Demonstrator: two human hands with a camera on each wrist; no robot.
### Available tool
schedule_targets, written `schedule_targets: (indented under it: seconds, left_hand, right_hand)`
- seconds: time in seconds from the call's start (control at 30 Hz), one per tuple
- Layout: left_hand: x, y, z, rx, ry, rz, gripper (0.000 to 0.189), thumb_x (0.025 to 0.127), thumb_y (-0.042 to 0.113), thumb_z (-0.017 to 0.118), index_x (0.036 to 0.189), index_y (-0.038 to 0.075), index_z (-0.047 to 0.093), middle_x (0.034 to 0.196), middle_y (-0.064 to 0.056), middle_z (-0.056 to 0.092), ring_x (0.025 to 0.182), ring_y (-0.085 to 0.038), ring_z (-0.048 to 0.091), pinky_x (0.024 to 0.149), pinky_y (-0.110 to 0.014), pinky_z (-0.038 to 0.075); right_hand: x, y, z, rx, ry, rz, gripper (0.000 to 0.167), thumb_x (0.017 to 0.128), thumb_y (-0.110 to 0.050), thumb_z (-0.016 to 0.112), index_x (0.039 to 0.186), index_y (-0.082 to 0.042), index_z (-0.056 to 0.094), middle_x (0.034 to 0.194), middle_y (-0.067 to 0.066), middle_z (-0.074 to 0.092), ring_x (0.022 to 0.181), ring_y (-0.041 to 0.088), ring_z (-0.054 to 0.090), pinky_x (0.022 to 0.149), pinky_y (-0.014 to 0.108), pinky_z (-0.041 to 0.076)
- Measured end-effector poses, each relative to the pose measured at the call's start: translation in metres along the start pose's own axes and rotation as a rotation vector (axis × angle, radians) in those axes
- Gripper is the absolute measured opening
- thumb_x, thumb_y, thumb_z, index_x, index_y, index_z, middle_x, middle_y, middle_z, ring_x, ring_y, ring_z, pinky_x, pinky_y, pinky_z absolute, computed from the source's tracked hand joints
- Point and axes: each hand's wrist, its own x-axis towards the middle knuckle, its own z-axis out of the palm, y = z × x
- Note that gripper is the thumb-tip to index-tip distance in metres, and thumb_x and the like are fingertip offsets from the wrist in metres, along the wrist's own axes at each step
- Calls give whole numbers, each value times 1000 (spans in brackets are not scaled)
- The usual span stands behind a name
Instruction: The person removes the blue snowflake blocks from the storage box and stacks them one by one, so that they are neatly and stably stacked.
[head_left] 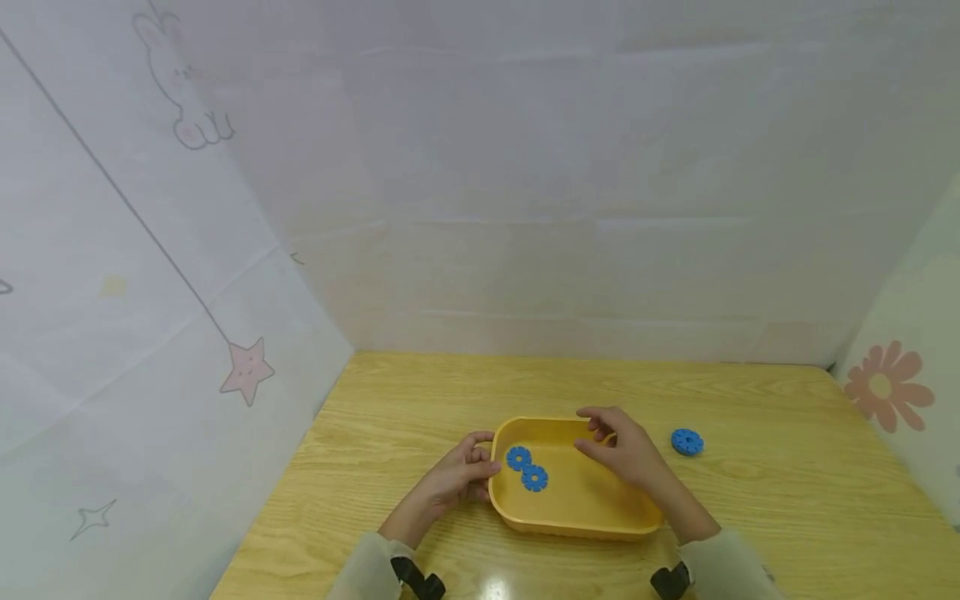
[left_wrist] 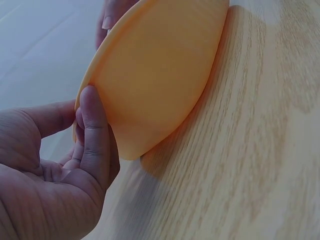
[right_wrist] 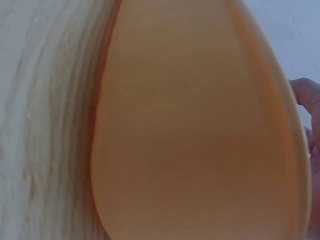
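A yellow plastic tray [head_left: 577, 504] rests on the table. My left hand [head_left: 456, 477] pinches its left rim, thumb on one side and fingers on the other, as the left wrist view shows with the hand [left_wrist: 62, 167] at the edge of the tray [left_wrist: 155, 75]. Inside, toward the left, lie two blue notched flower-shaped discs [head_left: 535, 478], touching or nearly so. My right hand [head_left: 628, 454] hovers above the tray's right part with thumb and fingers apart, holding nothing visible. In the right wrist view the tray's wall [right_wrist: 195, 125] hides most of that hand [right_wrist: 311, 107].
More blue discs [head_left: 687, 442], seemingly stacked, sit on the wooden table [head_left: 420, 392] to the right of the tray. Pale printed cloth [head_left: 525, 250] hangs behind the table and along its sides.
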Motion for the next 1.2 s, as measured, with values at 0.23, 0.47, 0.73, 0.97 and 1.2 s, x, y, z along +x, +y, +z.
schedule_targets:
  seconds: [0.23, 0.47, 0.73, 0.97, 1.2]
  left_hand:
    - [0, 1, 1, -2, 6, -5, 62, 97, 6, 65, 149, 3, 32, 91, 0, 55, 65, -10, 61, 56, -24, 57]
    - [0, 1, 0, -8, -1, -4, 61, 98, 5, 64, 149, 3, 31, 91, 0, 55, 66, -10, 61, 56, -24, 57]
    - [0, 1, 0, -7, -3, -11, 61, 98, 6, 63, 150, 4, 31, 92, 0, 55, 67, -10, 62, 57, -24, 57]
    - [0, 2, 0, -8, -12, -10, 62, 98, 7, 64, 150, 4, 31, 92, 0, 56, 66, -10, 62, 57, -24, 57]
    - [1, 1, 0, -1, -14, -14, 62, 98, 6, 64, 150, 3, 30, 92, 0, 56, 66, -9, 62, 57, -23, 57]
  right_hand:
    - [3, 1, 21, -14, -52, -10, 48, 91, -27, 77, 132, -4, 63, 106, 8, 60, 87, 15, 55, 74, 26, 51]
    - [7, 1, 36, -24, -93, -32, 48, 91, -26, 77, 130, -1, 64, 105, 12, 61, 85, 13, 56, 71, 25, 50]
    - [11, 1, 47, 23, -129, 1, 47, 88, -20, 79, 127, 3, 64, 105, 18, 60, 83, 16, 56, 72, 26, 51]
    - [12, -1, 56, -18, -172, 31, 46, 85, -17, 82, 124, 3, 66, 104, 15, 61, 80, 17, 53, 69, 25, 47]
    - [10, -7, 65, -117, -206, 94, 45, 80, -17, 86, 119, -1, 69, 101, 10, 59, 87, 19, 51, 76, 31, 46]
